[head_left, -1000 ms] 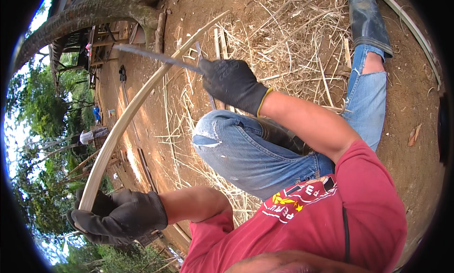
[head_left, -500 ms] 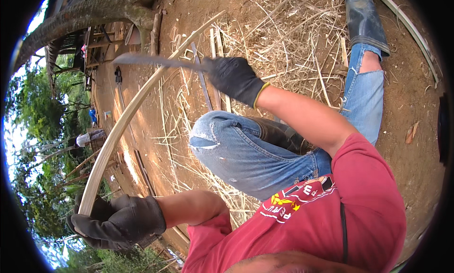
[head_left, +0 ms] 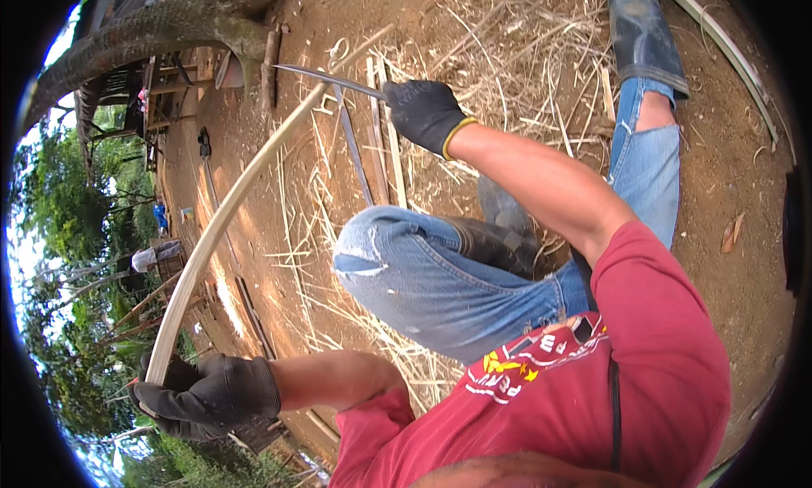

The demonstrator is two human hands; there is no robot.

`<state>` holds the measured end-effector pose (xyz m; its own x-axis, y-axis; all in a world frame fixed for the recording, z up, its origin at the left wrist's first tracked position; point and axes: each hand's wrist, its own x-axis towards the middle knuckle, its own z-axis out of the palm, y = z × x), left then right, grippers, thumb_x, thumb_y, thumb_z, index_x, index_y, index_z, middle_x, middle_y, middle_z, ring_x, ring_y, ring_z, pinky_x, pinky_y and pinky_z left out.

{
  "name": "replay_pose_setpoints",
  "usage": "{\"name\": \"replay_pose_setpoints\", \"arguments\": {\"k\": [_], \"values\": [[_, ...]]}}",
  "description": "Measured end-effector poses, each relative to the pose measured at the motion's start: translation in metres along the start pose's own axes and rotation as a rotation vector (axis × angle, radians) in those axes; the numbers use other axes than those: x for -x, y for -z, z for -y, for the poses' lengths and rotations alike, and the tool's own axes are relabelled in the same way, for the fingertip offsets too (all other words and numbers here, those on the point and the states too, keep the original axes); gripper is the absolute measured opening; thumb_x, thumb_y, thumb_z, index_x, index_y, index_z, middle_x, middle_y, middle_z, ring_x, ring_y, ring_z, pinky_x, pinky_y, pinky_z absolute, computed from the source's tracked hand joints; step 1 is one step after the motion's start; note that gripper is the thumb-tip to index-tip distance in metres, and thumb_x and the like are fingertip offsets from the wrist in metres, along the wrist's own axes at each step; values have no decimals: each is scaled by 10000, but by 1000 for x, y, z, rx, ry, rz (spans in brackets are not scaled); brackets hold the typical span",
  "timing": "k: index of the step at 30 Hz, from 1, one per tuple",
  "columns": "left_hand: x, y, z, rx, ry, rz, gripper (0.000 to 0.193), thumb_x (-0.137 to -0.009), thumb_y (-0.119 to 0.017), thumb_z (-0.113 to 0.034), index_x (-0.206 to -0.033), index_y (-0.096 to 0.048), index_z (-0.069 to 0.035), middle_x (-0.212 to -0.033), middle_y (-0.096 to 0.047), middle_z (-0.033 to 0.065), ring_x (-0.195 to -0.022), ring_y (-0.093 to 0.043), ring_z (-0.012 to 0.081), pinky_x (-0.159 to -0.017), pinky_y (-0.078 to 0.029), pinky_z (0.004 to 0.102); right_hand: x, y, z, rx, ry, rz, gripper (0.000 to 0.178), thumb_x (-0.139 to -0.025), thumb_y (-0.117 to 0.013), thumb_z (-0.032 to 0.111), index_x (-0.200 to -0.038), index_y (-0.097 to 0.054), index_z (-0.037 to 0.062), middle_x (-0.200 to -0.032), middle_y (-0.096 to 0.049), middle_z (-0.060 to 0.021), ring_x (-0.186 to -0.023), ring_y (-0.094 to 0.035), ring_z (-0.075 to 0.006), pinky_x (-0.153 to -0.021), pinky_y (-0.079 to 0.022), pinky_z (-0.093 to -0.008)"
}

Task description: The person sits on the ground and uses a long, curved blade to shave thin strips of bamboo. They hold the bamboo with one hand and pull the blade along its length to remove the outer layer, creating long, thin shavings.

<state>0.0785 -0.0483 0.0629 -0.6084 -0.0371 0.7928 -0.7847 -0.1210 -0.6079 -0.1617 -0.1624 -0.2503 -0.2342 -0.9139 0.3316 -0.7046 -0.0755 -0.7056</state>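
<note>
The left hand (head_left: 211, 395), in a dark glove, is held low at the left with its fingers closed around the near end of a long pale strip (head_left: 222, 222). From that grip the strip is curved up and away above the ground (head_left: 727, 192), its thin far end seen near the top of the view. The left forearm is stretched out sideways from the body. The right hand (head_left: 425, 116), gloved in black with a yellow cuff, is extended forward past the bent knee (head_left: 372, 255), its fingers wrapped tightly around the handle end of a long blade (head_left: 359, 90). The blade is pointed leftward and is seen crossing the strip toward its far end; whether the two are touching cannot be told.

Heaped pale shavings (head_left: 524, 74) are scattered on the ground beyond the right hand.

Compared with half a second ago, the blade has been shifted farther along the strip, away from the left hand, and is less blurred. The left hand's grip has been kept unchanged.
</note>
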Motion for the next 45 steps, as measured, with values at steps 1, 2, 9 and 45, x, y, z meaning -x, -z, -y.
{"name": "replay_pose_setpoints", "arguments": {"k": [1, 2, 9, 45], "values": [[0, -1, 2, -53, -38, 4, 221, -926, -544, -23, -1143, -584, 0, -1055, -630, 152, -937, -663, 263, -779, -604, 302, 10, -4, 14, -65, 42, 28, 196, -910, -471, 202, -1012, -604, 101, -745, -673, -132, -689, -682, -312, -614, -535, -464], [-1, -2, 1, -142, -47, -22, 227, -921, -551, -15, -1145, -583, -1, -1057, -626, 153, -939, -663, 266, -778, -608, 307, 2, 3, 33, -123, 132, 30, 198, -892, -503, 211, -1032, -574, 90, -708, -652, -128, -668, -668, -321, -596, -530, -466], [8, -4, -6, 80, 140, 41, 257, -978, -491, -77, -1209, -535, 29, -1064, -613, 154, -963, -660, 232, -774, -619, 299, -23, -3, -28, 51, -180, 233, 246, -950, -426, 188, -1013, -640, 84, -875, -705, -148, -804, -701, -293, -684, -540, -462], [58, -11, -111, 1875, 1463, 159, 446, -1044, -295, -181, -598, -271, -176, -500, -169, -42, -485, -161, 104, -560, -261, 302, 61, 23, -8, 13, 53, 510, 265, -950, -460, 231, -1123, -620, 109, -749, -662, -101, -668, -668, -283, -590, -538, -457]]}}
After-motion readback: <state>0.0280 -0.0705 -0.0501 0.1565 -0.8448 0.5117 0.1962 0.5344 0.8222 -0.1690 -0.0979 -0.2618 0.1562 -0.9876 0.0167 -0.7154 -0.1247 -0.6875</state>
